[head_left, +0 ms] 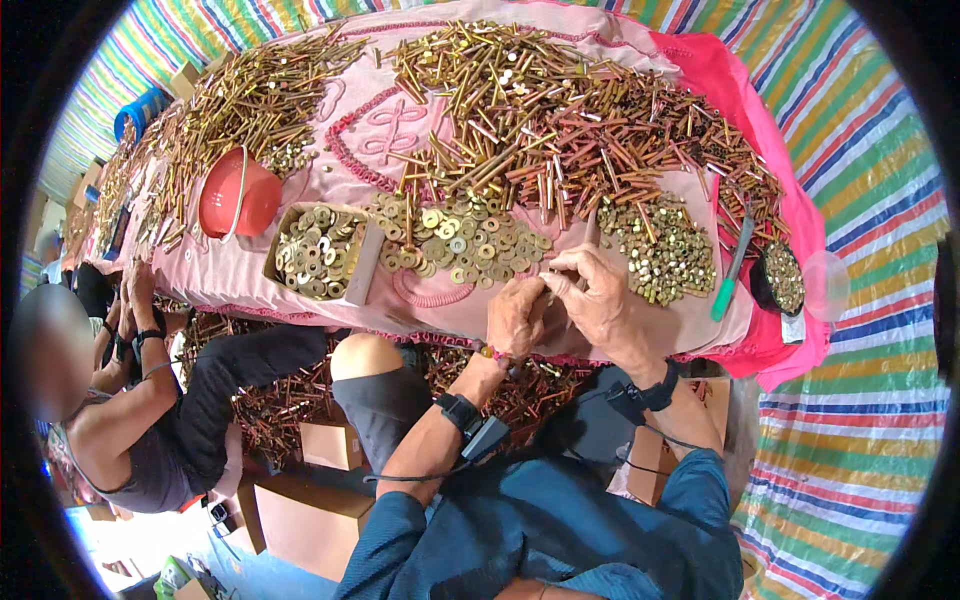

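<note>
My left hand and my right hand meet over the near edge of a table with a pink cover. The fingers of both hands are closed in a pinch, almost touching. Whatever they hold is too small and too covered to make out. Just beyond them lies a spread of brass-coloured flat washers. A pile of small metal nuts sits to the right of my right hand. Farther back, a large heap of long metal bolts or rods covers the table.
Left of the washers stand a cardboard box of washers and a red bucket. At right are a green-handled tool and a black bowl of small parts. A co-worker sits at left. Cardboard boxes stand below.
</note>
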Demonstrator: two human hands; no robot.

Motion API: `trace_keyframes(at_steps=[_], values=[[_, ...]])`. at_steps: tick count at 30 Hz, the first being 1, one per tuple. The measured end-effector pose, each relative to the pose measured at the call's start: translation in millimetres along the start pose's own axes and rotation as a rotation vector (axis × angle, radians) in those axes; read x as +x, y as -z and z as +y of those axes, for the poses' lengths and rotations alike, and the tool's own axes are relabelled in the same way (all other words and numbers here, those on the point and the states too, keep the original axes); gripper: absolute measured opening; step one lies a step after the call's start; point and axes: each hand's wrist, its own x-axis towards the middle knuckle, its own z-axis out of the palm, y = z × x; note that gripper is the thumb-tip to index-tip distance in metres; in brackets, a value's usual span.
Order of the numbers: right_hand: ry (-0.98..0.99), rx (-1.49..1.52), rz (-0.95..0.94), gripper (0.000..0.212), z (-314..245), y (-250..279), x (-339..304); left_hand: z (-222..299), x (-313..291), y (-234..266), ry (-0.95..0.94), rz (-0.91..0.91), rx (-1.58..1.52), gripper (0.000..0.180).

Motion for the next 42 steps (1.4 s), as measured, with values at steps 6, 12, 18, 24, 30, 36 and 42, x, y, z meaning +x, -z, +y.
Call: trace_keyframes(at_steps=[6,12,18,24,30,36,42], values=[[-0.093,-0.037,-0.048,0.029,-6.4,0.3,-3.5,1.7,0.5,0.2,-0.058,0.043,-0.028,0.018],[-0.154,0.030,-0.087,0.022,2.0,1.7,-4.8,-4.0,-1.5,-0.9,-0.051,-0.001,0.024,0.022],[-0.298,0.112,-0.055,0.022,-17.4,5.2,0.4,-6.3,-3.3,-4.9,-0.104,0.084,-0.012,0.021],[-0.239,0.023,-0.095,0.026,-2.7,3.8,-1.5,-4.9,-1.8,-1.0,-0.108,0.046,-0.048,0.024],[-0.086,0.027,0.022,0.029,-2.8,-1.5,0.2,-7.5,-5.5,-2.2,0.005,-0.034,0.013,0.027],[-0.098,-0.065,-0.113,0.028,-2.5,8.5,-2.4,-10.9,-5.8,-8.3,-0.068,0.100,-0.010,0.028],[-0.422,-0.216,-0.294,0.027,20.8,14.0,24.9,0.2,-3.8,18.4,-0.043,-0.136,0.010,0.019]])
